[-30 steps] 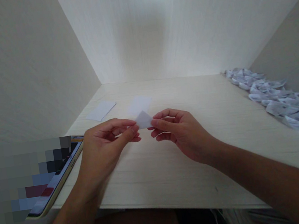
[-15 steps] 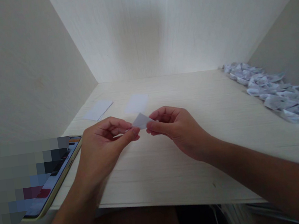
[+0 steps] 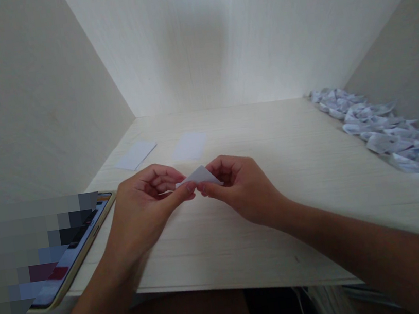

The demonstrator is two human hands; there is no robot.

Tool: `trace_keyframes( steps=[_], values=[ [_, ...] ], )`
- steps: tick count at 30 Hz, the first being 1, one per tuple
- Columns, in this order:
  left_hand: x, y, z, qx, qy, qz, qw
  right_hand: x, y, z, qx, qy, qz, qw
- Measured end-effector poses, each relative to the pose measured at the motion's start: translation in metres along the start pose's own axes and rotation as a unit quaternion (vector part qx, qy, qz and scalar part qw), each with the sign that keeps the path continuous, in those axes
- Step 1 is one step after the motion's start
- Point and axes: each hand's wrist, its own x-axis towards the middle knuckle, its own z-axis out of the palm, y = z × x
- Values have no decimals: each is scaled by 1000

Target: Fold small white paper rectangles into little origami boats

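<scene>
A small folded white paper [image 3: 201, 175] with a pointed top is held between my two hands above the table. My left hand [image 3: 141, 203] pinches its left part between thumb and fingers. On the lower edge lies the thumb of my right hand [image 3: 242, 186], with the fingers curled behind the paper. Both thumb tips nearly meet at the middle of that edge. The fingertips behind the paper are partly hidden.
Beyond my hands, a white paper stack [image 3: 137, 154] and a white sheet [image 3: 190, 145] lie on the pale table [image 3: 261, 134]. Many folded paper pieces [image 3: 388, 126] line the right side. A phone [image 3: 85, 242] sits at the left edge, beside a side wall.
My right hand has moved left and slightly down along the paper, its thumb now close to the left thumb. The paper's peak has tilted to the right and sits lower.
</scene>
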Motion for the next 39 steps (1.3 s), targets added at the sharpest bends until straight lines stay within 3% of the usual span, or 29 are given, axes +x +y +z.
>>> trace_keyframes(
  steps=[5,11,22,26,39],
  values=[
    [0,1,1,24,-26,-6,999,1,-1,-3,-7,-21,-2,1000],
    [0,3,2,1,-16,1,1000,4,-2,-7,10,-37,7,999],
    [5,2,-14,-67,-27,-50,996,10,-3,-14,27,-31,20,999],
    [6,-4,-14,-88,-11,-39,995,10,-2,-13,42,4,12,999],
    [-7,8,2,-51,92,87,991,-2,-10,-4,-56,139,-153,977]
  ],
)
